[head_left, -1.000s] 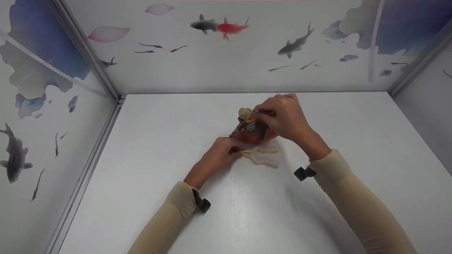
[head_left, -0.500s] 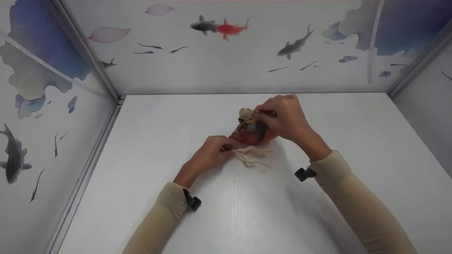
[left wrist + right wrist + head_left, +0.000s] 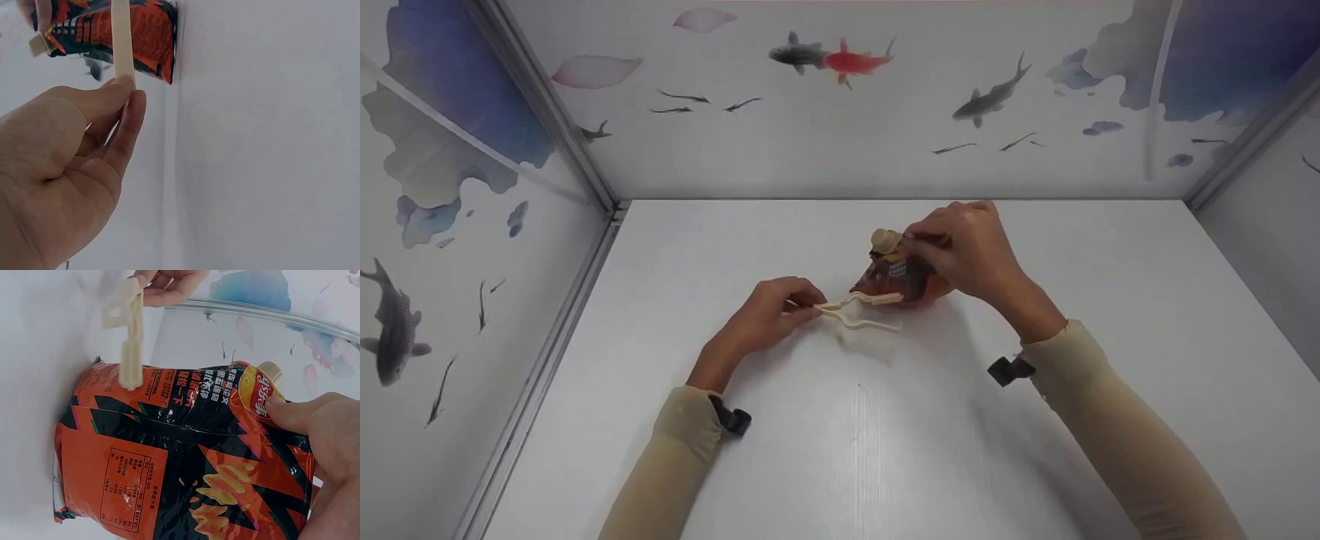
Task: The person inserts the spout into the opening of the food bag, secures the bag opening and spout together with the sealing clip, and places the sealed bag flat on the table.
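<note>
My left hand (image 3: 761,315) pinches the narrow end of a cream plastic clip (image 3: 881,298) between thumb and fingertips. Two spread arms of the clip point right, toward an orange and black snack bag (image 3: 889,281). Seen from the left wrist, the clip (image 3: 122,39) appears edge-on and overlaps the bag (image 3: 152,34). At the bag's upper corner my right hand (image 3: 971,247) grips it, thumb on the front by the yellow logo. A beige cap (image 3: 885,240) sticks up beside those fingers. In the right wrist view the clip (image 3: 132,363) overlaps the bag's edge; the right fingers are largely hidden behind the bag.
The white tabletop (image 3: 840,450) ends at a back wall (image 3: 840,150) printed with fish. A left side panel (image 3: 435,225) meets it along a metal frame rail (image 3: 547,360). Dark wrist cameras sit on both sleeves.
My left hand has drawn back to the left and slightly up with the clip, which now casts a faint shadow below. The right hand and the bag stay almost still.
</note>
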A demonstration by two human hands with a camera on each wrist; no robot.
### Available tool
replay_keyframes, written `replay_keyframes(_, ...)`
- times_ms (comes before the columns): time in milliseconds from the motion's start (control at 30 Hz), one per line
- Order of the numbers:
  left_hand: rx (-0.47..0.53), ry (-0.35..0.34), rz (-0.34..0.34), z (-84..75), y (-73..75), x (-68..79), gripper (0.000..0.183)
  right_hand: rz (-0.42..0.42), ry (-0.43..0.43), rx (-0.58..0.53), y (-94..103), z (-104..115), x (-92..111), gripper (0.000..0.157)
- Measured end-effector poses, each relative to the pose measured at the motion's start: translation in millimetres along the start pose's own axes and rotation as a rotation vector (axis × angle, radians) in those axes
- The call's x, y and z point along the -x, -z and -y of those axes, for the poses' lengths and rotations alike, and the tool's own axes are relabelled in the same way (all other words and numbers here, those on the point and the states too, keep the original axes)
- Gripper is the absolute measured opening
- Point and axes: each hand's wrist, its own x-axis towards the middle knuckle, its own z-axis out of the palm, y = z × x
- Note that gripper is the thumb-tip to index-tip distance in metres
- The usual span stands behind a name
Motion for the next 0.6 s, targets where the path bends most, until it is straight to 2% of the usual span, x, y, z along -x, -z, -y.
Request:
replay_keyframes(167, 0.077, 0.044, -0.019, 12.4, 11.0, 3.6, 0.018, -0.004, 0.013, -0.003, -1.3, -1, 0, 0.011)
replay_keyframes(333, 0.165, 0.035, -0.05, 23.5, 20.4, 5.7, 0.017, -0.011, 0.029, -0.005, -0.6, -2, -1, 0.01)
replay_keyframes(600, 0.218, 0.063, -0.138, 31.5, 24.0, 6.4, 0.018, -0.011, 0.031, 0.001, -0.1, -1, -1, 0.009)
